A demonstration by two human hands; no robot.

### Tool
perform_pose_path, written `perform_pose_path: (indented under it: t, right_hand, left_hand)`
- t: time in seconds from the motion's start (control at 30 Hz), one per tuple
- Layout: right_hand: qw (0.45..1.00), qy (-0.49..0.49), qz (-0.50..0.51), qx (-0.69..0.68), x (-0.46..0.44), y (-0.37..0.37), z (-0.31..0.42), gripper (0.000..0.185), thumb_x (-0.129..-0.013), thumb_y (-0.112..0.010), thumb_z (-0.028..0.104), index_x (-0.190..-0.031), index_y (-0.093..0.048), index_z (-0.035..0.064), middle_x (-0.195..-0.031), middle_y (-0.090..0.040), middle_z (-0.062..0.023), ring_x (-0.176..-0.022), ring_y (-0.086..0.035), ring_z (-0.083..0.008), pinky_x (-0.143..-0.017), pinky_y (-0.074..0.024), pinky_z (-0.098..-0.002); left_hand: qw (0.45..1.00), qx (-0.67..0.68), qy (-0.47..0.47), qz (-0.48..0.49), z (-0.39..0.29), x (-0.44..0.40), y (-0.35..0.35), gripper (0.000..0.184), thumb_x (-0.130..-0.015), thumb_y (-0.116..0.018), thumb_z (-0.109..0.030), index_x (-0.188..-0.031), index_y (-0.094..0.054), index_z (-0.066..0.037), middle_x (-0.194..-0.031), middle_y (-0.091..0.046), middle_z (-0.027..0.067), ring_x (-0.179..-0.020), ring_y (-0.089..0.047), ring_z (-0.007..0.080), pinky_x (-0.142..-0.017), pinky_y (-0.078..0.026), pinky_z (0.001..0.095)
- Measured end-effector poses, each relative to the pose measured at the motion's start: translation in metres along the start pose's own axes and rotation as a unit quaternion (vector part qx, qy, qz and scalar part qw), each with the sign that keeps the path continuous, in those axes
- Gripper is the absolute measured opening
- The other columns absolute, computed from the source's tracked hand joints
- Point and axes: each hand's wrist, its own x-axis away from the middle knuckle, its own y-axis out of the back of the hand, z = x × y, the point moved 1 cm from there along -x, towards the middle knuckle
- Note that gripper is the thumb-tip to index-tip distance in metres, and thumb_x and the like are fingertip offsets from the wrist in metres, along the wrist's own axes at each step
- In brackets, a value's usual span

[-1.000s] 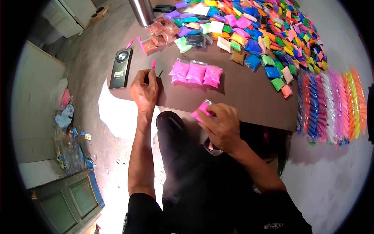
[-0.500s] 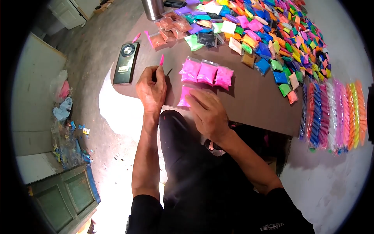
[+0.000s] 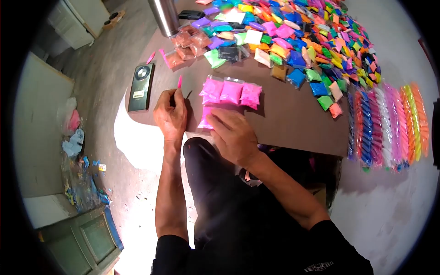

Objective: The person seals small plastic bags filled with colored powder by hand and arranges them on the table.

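Note:
My left hand (image 3: pixel 170 114) is closed at the table's near edge, its fingers pinching a slim pink plastic stick (image 3: pixel 179 81) that points upward. Beside it, the fingers of my right hand (image 3: pixel 234 137) bend over the right side of a small bright-pink packet (image 3: pixel 204 120) and hide part of it; the thumb does not show. Just beyond this packet lie three more clear bags filled with the same pink material: a left pink bag (image 3: pixel 212 90), a middle pink bag (image 3: pixel 231 93) and a right pink bag (image 3: pixel 250 95), side by side.
A phone (image 3: pixel 141 87) lies left on the brown table (image 3: pixel 293 126). Brown packets (image 3: pixel 185 45) and a steel flask (image 3: pixel 164 17) stand behind. A large heap of colourful packets (image 3: pixel 316 43) covers the far right, with long twisted bags (image 3: pixel 387 126) at the right edge.
The view has shifted, so the table's contents appear slightly further left. Both hands keep their places relative to the pink packets, and the stick is still in my left hand.

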Motion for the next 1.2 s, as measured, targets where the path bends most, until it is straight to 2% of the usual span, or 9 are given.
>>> perform_pose_path:
  t: [0.1,0.23,0.37,0.5,0.67,0.77,0.93,1.1,1.2]
  right_hand:
    - [0.999,-0.009,0.028,0.017,0.004,0.003,0.001,0.039,-0.087,-0.069,0.013,-0.124,-0.067,0.0006,-0.129,-0.064,-0.0152,-0.116,-0.063,-0.0329,-0.1,-0.0485,-0.0434]
    - [0.999,-0.023,0.025,0.01,0.006,0.006,0.003,0.046,-0.087,-0.068,0.016,-0.13,-0.06,-0.0013,-0.128,-0.063,-0.0167,-0.123,-0.059,-0.0317,-0.107,-0.0444,-0.0444]
    - [0.999,-0.031,0.013,-0.021,0.012,0.011,0.004,0.045,-0.09,-0.066,0.017,-0.132,-0.06,0.0006,-0.134,-0.058,-0.0182,-0.126,-0.055,-0.0347,-0.11,-0.0421,-0.0461]
    - [0.999,-0.041,-0.006,-0.03,0.027,0.033,0.003,0.045,-0.083,-0.073,0.012,-0.127,-0.064,0.0045,-0.129,-0.061,-0.0138,-0.121,-0.059,-0.0324,-0.104,-0.0461,-0.0451]
    - [0.996,-0.054,-0.07,0.032,0.034,0.077,-0.022,0.027,-0.084,-0.071,0.011,-0.111,-0.068,0.0088,-0.11,-0.068,-0.0079,-0.1,-0.067,-0.0299,-0.086,-0.0533,-0.0418]
    - [0.991,-0.098,-0.047,0.078,0.037,0.111,-0.048,0.027,-0.084,-0.073,0.01,-0.111,-0.071,0.0083,-0.113,-0.07,-0.0081,-0.098,-0.07,-0.0272,-0.081,-0.0567,-0.0392]
    - [0.976,-0.137,-0.089,0.141,0.032,0.169,-0.101,0.023,-0.086,-0.072,0.011,-0.109,-0.071,0.0074,-0.106,-0.07,-0.0116,-0.096,-0.069,-0.0303,-0.081,-0.0568,-0.04]
    - [0.952,-0.154,-0.156,0.211,0.028,0.203,-0.151,0.015,-0.083,-0.072,0.007,-0.098,-0.072,0.0042,-0.1,-0.07,-0.0114,-0.093,-0.069,-0.0323,-0.081,-0.0558,-0.0415]
    - [0.95,-0.158,-0.163,0.214,0.021,0.209,-0.173,0.015,-0.082,-0.073,0.007,-0.097,-0.072,0.0029,-0.101,-0.07,-0.0122,-0.094,-0.069,-0.0323,-0.082,-0.0553,-0.0418]
  left_hand:
    - [0.999,-0.036,-0.014,-0.019,0.013,0.001,-0.005,0.018,-0.096,-0.068,-0.017,-0.094,-0.072,0.001,-0.076,-0.07,0.0153,-0.066,-0.064,0.0182,-0.067,-0.053,0.0345]
    - [0.997,0.042,0.058,0.021,0.022,0.003,-0.007,0.018,-0.098,-0.066,-0.016,-0.095,-0.071,0.002,-0.073,-0.066,0.0092,-0.066,-0.057,0.0119,-0.064,-0.05,0.0309]
    - [0.996,0.052,0.062,0.035,0.014,0.003,-0.004,0.02,-0.1,-0.065,-0.015,-0.096,-0.069,0.004,-0.071,-0.062,0.0053,-0.066,-0.053,0.0095,-0.062,-0.048,0.0284]
    - [0.999,0.009,-0.022,0.024,0.005,0.002,-0.001,0.022,-0.102,-0.064,-0.016,-0.096,-0.067,0.005,-0.074,-0.062,0.0068,-0.067,-0.051,0.0106,-0.062,-0.046,0.0283]
    - [0.999,0.025,-0.004,0.031,0.004,0.004,-0.002,0.024,-0.103,-0.063,-0.017,-0.096,-0.066,0.006,-0.08,-0.064,0.0081,-0.071,-0.052,0.0121,-0.064,-0.047,0.0291]
    - [0.999,0.029,0.003,0.04,-0.001,0.005,-0.001,0.024,-0.104,-0.062,-0.018,-0.098,-0.065,0.005,-0.08,-0.062,0.0056,-0.071,-0.051,0.0103,-0.063,-0.046,0.0269]
    - [0.999,0.034,-0.003,0.043,0.011,0.005,-0.006,0.025,-0.105,-0.061,-0.019,-0.098,-0.064,0.005,-0.082,-0.061,0.0048,-0.069,-0.051,0.0098,-0.061,-0.045,0.0265]
    - [0.998,0.021,0.037,0.051,0.0,0.007,-0.005,0.025,-0.105,-0.062,-0.02,-0.098,-0.064,0.004,-0.081,-0.062,0.0048,-0.072,-0.052,0.0096,-0.063,-0.045,0.0257]
    - [0.999,-0.018,-0.01,0.041,0.013,0.003,-0.005,0.023,-0.104,-0.063,-0.018,-0.097,-0.066,0.004,-0.081,-0.064,0.0053,-0.071,-0.053,0.0103,-0.063,-0.047,0.0264]
